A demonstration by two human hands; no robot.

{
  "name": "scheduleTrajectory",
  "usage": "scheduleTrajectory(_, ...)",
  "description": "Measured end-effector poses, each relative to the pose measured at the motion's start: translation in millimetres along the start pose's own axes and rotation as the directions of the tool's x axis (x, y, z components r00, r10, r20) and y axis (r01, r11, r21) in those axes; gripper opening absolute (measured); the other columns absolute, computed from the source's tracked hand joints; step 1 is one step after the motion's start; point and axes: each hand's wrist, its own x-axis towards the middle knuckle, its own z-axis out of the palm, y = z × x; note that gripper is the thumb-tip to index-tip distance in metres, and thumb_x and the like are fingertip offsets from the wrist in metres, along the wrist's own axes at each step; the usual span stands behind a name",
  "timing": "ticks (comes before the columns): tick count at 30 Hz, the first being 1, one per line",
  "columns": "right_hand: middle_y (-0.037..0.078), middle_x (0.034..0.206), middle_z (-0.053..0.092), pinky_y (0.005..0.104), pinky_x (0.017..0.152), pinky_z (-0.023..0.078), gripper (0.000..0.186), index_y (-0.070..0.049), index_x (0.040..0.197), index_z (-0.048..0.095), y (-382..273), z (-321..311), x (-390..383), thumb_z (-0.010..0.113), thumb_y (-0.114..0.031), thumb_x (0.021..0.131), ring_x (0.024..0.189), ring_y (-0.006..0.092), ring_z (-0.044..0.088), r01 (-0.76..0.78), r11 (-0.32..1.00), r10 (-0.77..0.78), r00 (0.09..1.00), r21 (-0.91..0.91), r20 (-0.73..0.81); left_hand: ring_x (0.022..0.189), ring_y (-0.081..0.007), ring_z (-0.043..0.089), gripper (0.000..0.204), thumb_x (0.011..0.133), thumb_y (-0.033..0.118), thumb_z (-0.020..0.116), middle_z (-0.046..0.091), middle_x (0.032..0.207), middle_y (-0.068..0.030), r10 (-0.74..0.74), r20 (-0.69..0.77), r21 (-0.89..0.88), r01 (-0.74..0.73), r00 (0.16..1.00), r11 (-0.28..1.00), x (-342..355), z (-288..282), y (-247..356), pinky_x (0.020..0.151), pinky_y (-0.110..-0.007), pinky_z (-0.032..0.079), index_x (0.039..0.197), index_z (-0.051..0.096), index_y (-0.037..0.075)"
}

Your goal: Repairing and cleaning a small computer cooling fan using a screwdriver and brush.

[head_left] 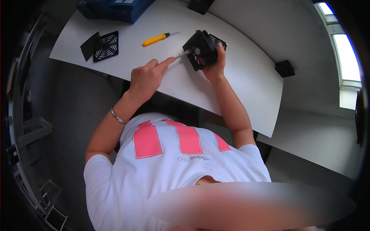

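My right hand (214, 67) grips a black cooling fan unit (200, 50) from its right side, holding it tilted above the white desk (246, 100); a round grille shows at its far side. My left hand (148, 77) pinches a thin, pale stick-like tool (179, 56), whose whitish tip meets the fan's near face, though its exact shape is too small to tell. Left of the fan, a yellow-handled screwdriver (154, 39) lies on the desk. Farther left lie a black round-patterned grille (106, 47) and a dark flat square piece (88, 46) partly beside it.
Blue stacked trays (127, 11) sit at the back left. A dark object (198, 5) is at the back edge, another (284, 68) beyond the desk's right corner. Metal racking (32, 129) stands at far left. A lower pale surface (312, 142) and a window (345, 57) are at right.
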Motion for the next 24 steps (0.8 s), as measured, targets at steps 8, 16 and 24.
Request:
scheduleTrajectory(8,0.007,0.127,0.058,0.0299,0.102,0.041,0.080,-0.005,0.144,0.044,-6.4,1.6,-0.4,0.048,-0.062,0.088,0.118,0.0173,0.055,0.148,0.988,-0.148,0.989,-0.042,0.003,0.079,-0.0299,0.068,0.032,0.094,0.008,0.057,0.070,0.094,-0.0177,-0.001,0.132,-0.455,0.062,0.991,0.888,-2.4,2.8,18.7,0.075,-0.036,0.054,0.125,0.066,0.007)
scheduleTrajectory(16,0.013,0.135,0.056,0.0376,0.105,0.042,0.088,0.001,0.144,0.042,-0.6,-4.8,1.2,0.042,-0.065,0.087,0.125,0.0243,0.054,0.153,0.988,-0.152,0.988,-0.027,0.021,0.075,-0.0297,0.068,0.031,0.094,0.007,0.057,0.071,0.097,-0.0192,-0.070,0.256,-0.080,0.094,0.964,0.992,5.5,-17.6,17.0,0.072,-0.034,0.054,0.123,0.065,0.003)
scheduleTrajectory(24,0.018,0.129,0.057,0.0364,0.105,0.041,0.100,0.002,0.145,0.036,1.0,-3.2,1.3,0.044,-0.074,0.081,0.122,0.0254,0.054,0.286,0.934,-0.267,0.957,-0.214,0.113,0.065,-0.0290,0.065,0.031,0.092,0.008,0.059,0.068,0.080,-0.0169,0.025,0.238,-0.588,0.124,0.971,0.799,-1.6,-27.3,33.7,0.065,-0.038,0.053,0.123,0.066,0.007)
